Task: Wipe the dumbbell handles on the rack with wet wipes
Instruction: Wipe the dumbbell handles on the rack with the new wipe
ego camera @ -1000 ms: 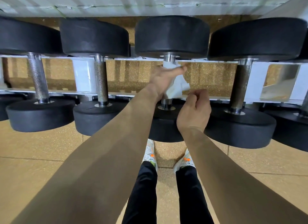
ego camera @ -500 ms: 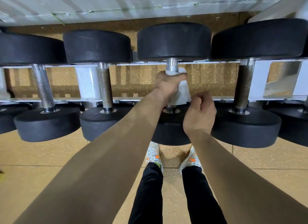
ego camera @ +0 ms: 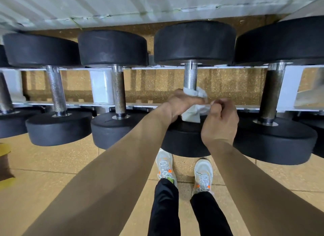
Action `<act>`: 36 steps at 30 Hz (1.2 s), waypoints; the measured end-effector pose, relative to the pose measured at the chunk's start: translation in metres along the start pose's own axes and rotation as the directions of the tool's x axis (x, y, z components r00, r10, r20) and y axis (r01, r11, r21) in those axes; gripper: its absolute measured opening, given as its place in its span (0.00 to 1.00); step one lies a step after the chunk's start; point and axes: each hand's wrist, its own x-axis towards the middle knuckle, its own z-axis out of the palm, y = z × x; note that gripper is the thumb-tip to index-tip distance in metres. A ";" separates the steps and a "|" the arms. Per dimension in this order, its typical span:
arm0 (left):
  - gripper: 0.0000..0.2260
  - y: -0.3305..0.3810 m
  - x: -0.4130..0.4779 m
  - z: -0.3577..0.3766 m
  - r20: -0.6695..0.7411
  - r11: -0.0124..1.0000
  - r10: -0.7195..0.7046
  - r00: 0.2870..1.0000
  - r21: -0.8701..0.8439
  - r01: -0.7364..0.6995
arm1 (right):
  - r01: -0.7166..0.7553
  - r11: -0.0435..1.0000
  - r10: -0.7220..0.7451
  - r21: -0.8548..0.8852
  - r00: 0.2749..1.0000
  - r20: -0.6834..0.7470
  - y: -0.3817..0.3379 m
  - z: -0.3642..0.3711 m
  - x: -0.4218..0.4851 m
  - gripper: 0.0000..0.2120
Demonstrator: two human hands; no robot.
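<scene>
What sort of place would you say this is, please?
Most likely a gym's free-weight area: black dumbbells sit in a row on a white rack, the floor is speckled tile, and a wet wipe is wrapped round one knurled handle.

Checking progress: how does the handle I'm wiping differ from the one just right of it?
The wiped handle is bright silver; the right handle is dark and dull. The wet wipe, gripped by the left hand, wraps the wiped handle; the right handle is bare. Both join black weights.
</scene>
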 end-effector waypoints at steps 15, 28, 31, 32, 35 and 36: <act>0.11 0.025 0.012 -0.007 0.099 0.945 0.081 0.992 -0.324 -0.045 | -0.019 1.000 0.019 0.011 1.000 -0.018 0.003 0.002 0.003 0.15; 0.17 0.007 0.005 0.023 -0.284 0.996 -0.051 0.957 -0.079 0.030 | -0.022 1.000 0.022 0.012 1.000 -0.015 -0.003 0.000 -0.001 0.10; 0.15 0.015 0.010 0.031 -0.402 0.988 -0.034 0.915 -0.151 -0.029 | -0.028 1.000 0.028 -0.009 1.000 -0.010 -0.002 0.001 0.000 0.11; 0.13 0.018 0.013 0.032 -0.417 0.984 -0.028 0.908 -0.171 -0.048 | -0.026 1.000 0.026 -0.012 1.000 -0.008 -0.002 0.000 0.000 0.11; 0.09 0.035 0.016 0.030 -0.441 0.983 0.020 0.897 -0.155 -0.098 | -0.025 1.000 0.025 -0.013 1.000 0.002 -0.001 0.001 0.001 0.10; 0.09 0.043 0.015 0.026 -0.429 0.980 0.033 0.903 -0.162 -0.113 | -0.025 1.000 0.025 -0.011 1.000 0.000 -0.001 0.001 0.001 0.10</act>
